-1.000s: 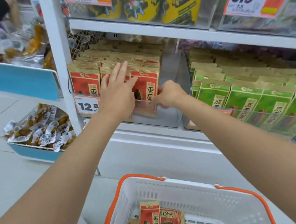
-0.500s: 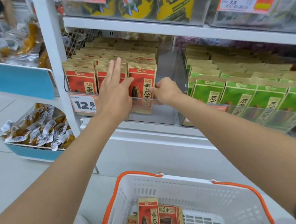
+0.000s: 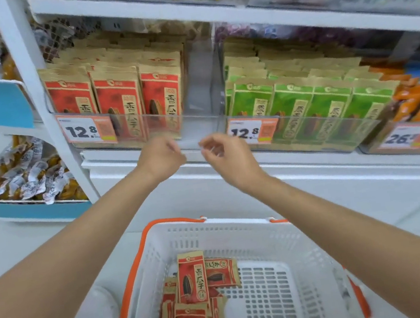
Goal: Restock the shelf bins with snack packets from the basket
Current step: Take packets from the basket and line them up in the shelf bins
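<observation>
— Where does the basket (image 3: 240, 223) stand?
— Low, in front of the shelf (image 3: 236, 16). The packets (image 3: 191, 281) lie in its left part.
— And the hands?
— The left hand (image 3: 161, 156) and the right hand (image 3: 225, 153) hang side by side, apart, before the left bin (image 3: 198, 122). The right bin (image 3: 335, 129) is just beside it.

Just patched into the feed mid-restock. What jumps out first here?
The left hand and right hand hover empty just below a clear bin packed with upright red packets; green packets stand in rows to its right. Below the arms, a white basket with orange handles holds loose packets of the same red kind, heaped in its left half.
</observation>
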